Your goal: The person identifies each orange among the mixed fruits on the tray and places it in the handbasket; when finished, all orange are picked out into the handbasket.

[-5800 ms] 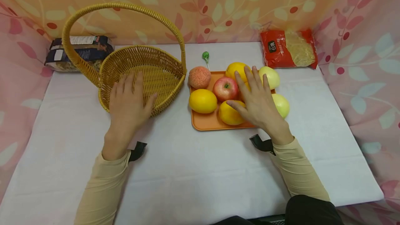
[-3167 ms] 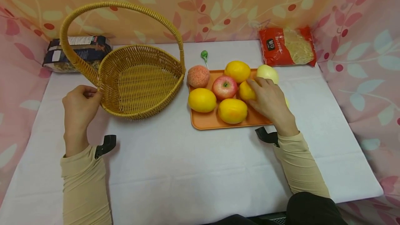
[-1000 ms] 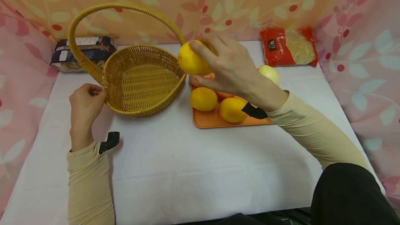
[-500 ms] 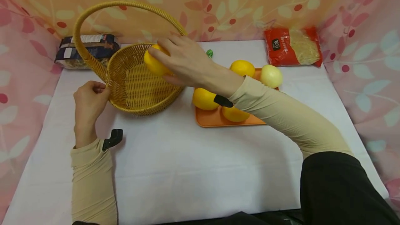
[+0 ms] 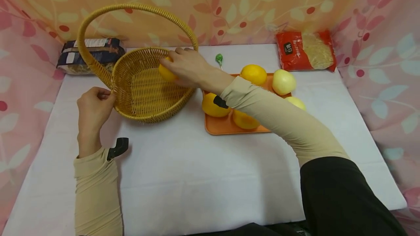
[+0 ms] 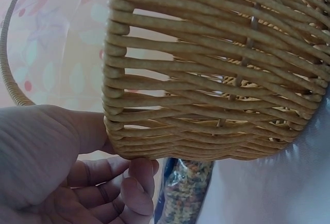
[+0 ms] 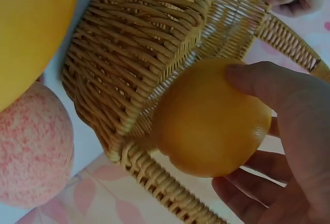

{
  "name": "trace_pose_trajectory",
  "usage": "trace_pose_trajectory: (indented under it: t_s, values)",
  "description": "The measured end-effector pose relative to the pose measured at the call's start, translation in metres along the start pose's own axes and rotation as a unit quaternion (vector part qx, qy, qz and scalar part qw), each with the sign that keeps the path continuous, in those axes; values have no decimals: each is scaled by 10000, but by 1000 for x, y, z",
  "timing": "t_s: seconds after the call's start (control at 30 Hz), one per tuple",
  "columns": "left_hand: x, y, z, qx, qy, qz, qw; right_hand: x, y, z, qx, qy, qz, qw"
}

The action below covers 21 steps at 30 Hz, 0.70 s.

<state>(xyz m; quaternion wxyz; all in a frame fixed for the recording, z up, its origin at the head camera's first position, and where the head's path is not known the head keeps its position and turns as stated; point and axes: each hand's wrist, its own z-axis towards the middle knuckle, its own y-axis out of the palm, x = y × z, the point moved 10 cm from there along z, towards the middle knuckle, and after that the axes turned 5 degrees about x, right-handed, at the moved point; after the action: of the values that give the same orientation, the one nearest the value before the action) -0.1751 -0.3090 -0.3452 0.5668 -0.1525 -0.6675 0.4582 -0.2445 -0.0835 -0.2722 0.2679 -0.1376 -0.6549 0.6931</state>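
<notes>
My left hand [image 5: 93, 114] pinches the left rim of a wicker basket [image 5: 154, 117] beside the foot of its handle; in the left wrist view, the thumb lies over the woven edge [image 6: 111, 74] and the fingers curl below. My right hand [image 5: 193, 67] holds a round orange-yellow fruit [image 5: 167, 72] at the basket's right side, under the arched handle. Up close in the right wrist view, the thumb and fingers grip this fruit [image 7: 211, 118] just over the basket's rim. The part of the fruit toward the palm is hidden. No other fruit shows inside the basket.
Right of the basket, an orange tray [image 5: 218, 128] bears several yellow fruits [image 5: 253, 74] and a pale green one [image 5: 283, 82], partly behind my right arm. A speckled pink fruit [image 7: 33, 144] is there too. Behind stand a lollipop [image 5: 219, 59], a red packet [image 5: 306, 51] and a dark packet [image 5: 92, 55].
My right hand has taken the orange-yellow fruit from the tray and carried it left to the basket. Earlier, my left hand moved from above the basket to its left rim and stays there.
</notes>
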Motion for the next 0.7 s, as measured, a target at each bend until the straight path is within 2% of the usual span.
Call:
trace_pose_trajectory:
  t_s: [0.37, 0.7]
  values:
    - [-2, 1, 1, -17, -26, 31, 10000, -10, 33, 3, -724, 75, 77, 9973]
    - [-2, 0, 1, 15, -26, 33, 10000, -5, 53, 1, -1237, 323, 236, 9915]
